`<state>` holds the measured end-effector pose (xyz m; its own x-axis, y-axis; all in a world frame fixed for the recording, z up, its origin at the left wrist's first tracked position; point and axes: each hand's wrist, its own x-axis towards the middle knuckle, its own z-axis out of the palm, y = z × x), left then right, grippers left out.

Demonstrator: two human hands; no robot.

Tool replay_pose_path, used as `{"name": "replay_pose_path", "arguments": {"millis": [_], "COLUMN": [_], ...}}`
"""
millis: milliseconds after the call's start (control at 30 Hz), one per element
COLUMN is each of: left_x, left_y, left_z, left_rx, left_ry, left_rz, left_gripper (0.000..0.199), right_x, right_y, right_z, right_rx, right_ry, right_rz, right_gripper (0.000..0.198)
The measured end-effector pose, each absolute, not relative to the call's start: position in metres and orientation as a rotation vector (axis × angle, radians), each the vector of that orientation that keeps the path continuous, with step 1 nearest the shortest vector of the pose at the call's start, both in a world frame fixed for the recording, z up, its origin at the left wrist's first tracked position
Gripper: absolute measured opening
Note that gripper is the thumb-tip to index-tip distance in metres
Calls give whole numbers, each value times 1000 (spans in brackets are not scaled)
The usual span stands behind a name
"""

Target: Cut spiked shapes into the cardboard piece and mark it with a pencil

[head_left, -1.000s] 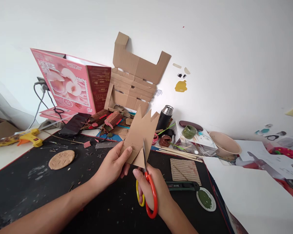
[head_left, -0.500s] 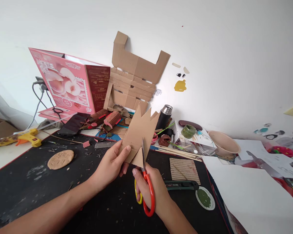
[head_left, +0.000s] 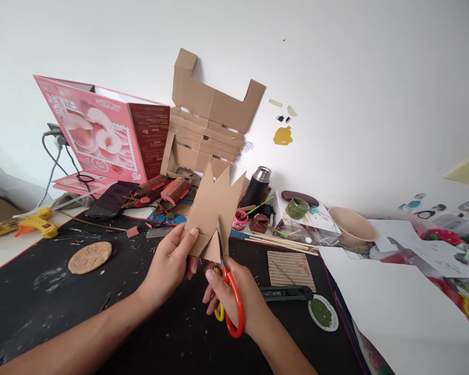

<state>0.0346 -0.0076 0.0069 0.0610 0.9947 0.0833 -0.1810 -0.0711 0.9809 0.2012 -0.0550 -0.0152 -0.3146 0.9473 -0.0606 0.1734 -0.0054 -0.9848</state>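
Two bare hands work a sheet of cardboard [head_left: 211,203] held above the middle of a black mat [head_left: 148,333]. The left hand [head_left: 172,260] pinches the sheet's near left edge, thumb on top, other fingers beneath. The right hand [head_left: 238,291] grasps scissors [head_left: 227,276] by their red and yellow handles; which finger fills which loop cannot be told. One dark blade lies over the sheet's face, pointing away, just right of a slanting slit in the near edge.

Cutting appears to be the step in hand. The next move seems to call for a firm left pinch and a controlled squeeze on the handles, lest the stiff board buckle.

The sheet is flat, brown and matte, its far edge cut into three sharp peaks. To the left lies a tan disc [head_left: 89,257], rounded and scored; to the right, a ridged corrugated square [head_left: 291,271] and a smooth dark cutter [head_left: 287,294]. Beyond, a creased, slotted carton [head_left: 211,104] leans against the white wall [head_left: 355,104].
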Motion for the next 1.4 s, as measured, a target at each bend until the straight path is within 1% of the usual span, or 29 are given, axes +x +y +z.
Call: {"name": "replay_pose_path", "arguments": {"millis": [200, 400, 467, 567, 700, 867, 1033, 1167, 1267, 1400], "left_x": [36, 28, 24, 18, 12, 11, 14, 17, 19, 20], "left_y": [-9, 5, 13, 21, 26, 25, 19, 14, 11, 8], "left_z": [10, 15, 19, 26, 28, 24, 16, 11, 11, 10], "left_rx": [1147, 1005, 899, 826, 805, 863, 1042, 1176, 1261, 1258], "left_ry": [992, 971, 946, 935, 945, 948, 958, 944, 915, 907], "left_rz": [1293, 1464, 1553, 1658, 1697, 1525, 1185, 981, 845, 805], "left_gripper": [34, 36, 34, 35, 34, 33, 46, 54, 57, 59], "right_x": [201, 198, 197, 196, 198, 203, 213, 217, 218, 217], "right_y": [-55, -59, -60, -60, -57, -49, -39, -38, -39, -41], "right_z": [-14, -20, -20, -18, -17, -13, -7, -7, -6, -5], "right_rx": [-1196, -1172, -1178, -1191, -1210, -1198, -1164, -1135, -1139, -1144], "right_ry": [-1572, -1618, -1612, -1591, -1485, -1194, -1000, -948, -943, -886], "right_rz": [1394, 1424, 1423, 1425, 1415, 1354, 1278, 1267, 1295, 1339], "right_gripper": [51, 31, 28, 30, 40, 56, 69, 63, 63, 60]}}
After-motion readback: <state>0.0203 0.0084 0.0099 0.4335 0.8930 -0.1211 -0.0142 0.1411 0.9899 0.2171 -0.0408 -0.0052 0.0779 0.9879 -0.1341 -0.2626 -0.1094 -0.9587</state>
